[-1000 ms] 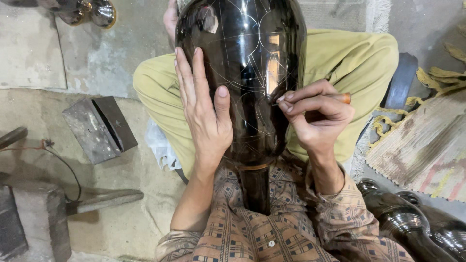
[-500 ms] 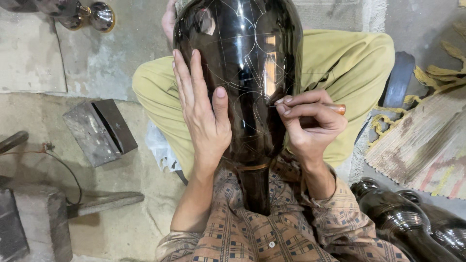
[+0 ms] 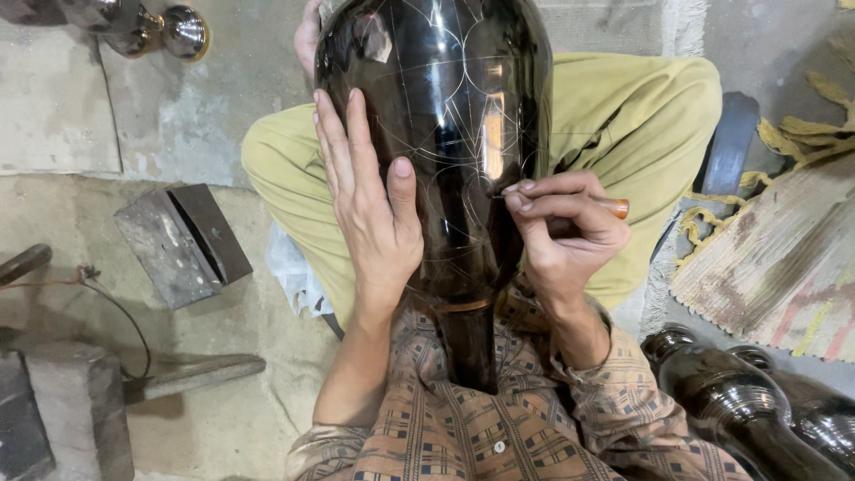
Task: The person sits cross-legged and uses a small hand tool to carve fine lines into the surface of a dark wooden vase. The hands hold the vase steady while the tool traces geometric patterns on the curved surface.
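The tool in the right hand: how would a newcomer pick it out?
Start at the big dark vase in the person's lap. The right hand pinches a thin scribing tool against its right side. Only its orange-brown handle end shows, poking past the fingers.

Brown plaid buttoned shirt (image 3: 499, 428), olive-yellow trousers (image 3: 623, 116), rolled sleeves (image 3: 614, 374)

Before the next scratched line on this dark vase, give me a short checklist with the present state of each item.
1. Left hand flat on the vase, steadying it: ok.
2. Right hand pinching the tool: ok.
3. Tool tip touching the vase surface: cannot tell, fingers hide it.
4. Guide lines visible on the vase: ok.
5. Vase neck braced against the shirt: ok.
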